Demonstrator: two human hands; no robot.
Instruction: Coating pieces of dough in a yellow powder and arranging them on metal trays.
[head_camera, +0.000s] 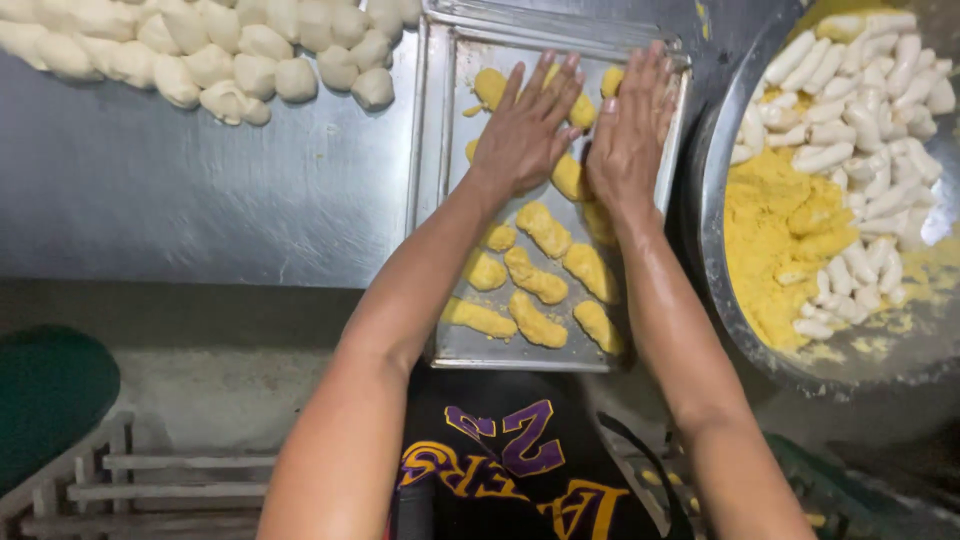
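a broad, dull grey steel table (180, 190) is carrying everything here, and the places below are being given relative to the rectangular, shiny metal baking tray (432, 150) that is sitting at the table's near edge. to the right of the tray, a big round metal bowl (712, 250) is holding a mound of yellow crumb coating (770, 240) and a heap of pale, uncoated dough sticks (870, 110), some of them lying half in the crumbs. to the upper left of the tray, well apart from it, a pile of white rounded dough lumps (210, 50) is lying on the bare steel. inside the tray, short yellow crumb-coated dough fingers (535, 275) are lying in loose rows, mostly toward its near end. the left hand (525, 130) is lying flat and loose, fingers spread, palm down on coated pieces in the tray's far half, gripping nothing. the right hand (632, 130) is lying just beside it, equally flat and unclenched, pressing on pieces along the tray's far right side, its fingertips reaching the far rim. both forearms are stretching over the near end of the tray.
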